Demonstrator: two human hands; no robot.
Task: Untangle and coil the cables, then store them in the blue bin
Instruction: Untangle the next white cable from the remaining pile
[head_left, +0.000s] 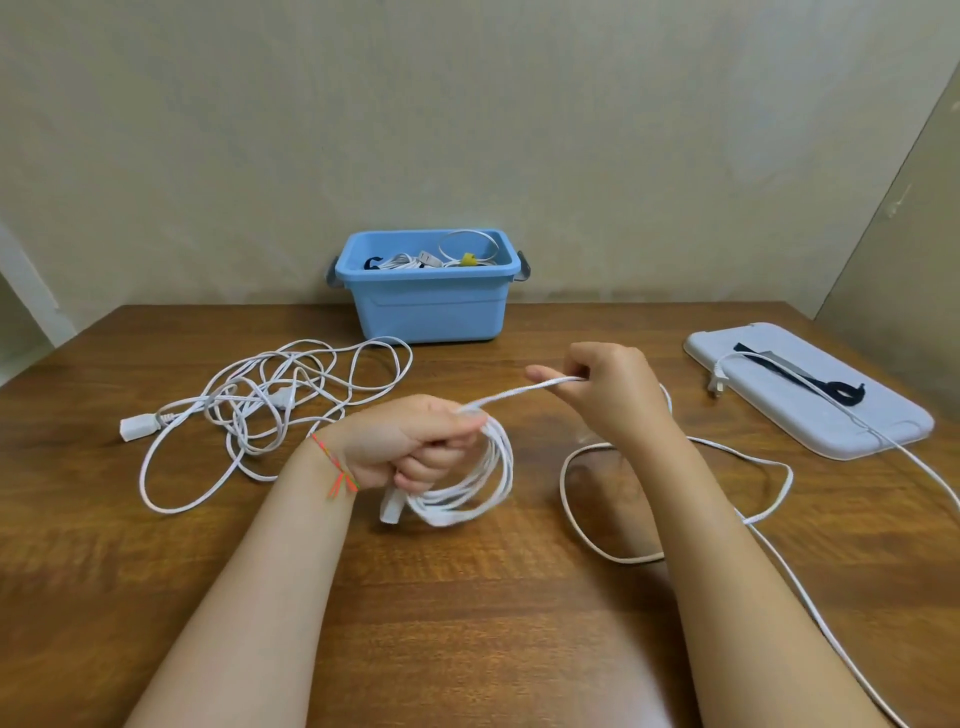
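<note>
Closest to me, both forearms reach out over the wooden table. My left hand has its fingers curled tight round a bundle of white cable loops, which hangs below the fist just above the tabletop; a white connector end pokes out beneath the fingers. A thin coloured string bracelet sits on that wrist. From the top of the bundle a single strand runs up and to the right into my right hand, which pinches it between thumb and curled fingers, so the strand is held taut between the two hands. Beyond the right hand the same white cable trails loose over the table in a wide loop and runs off toward the right edge. On the left side, well apart from the hands, a second white cable lies in a tangled heap, its socket end lying at the left of the heap. On the right lies a pale lid, flat on the table, with a dark strap on it and a white plug at its near-left edge. Farthest off, against the wall, stands the blue bin, open, with several coiled white cables already inside, one bound with a yellow tie.
</note>
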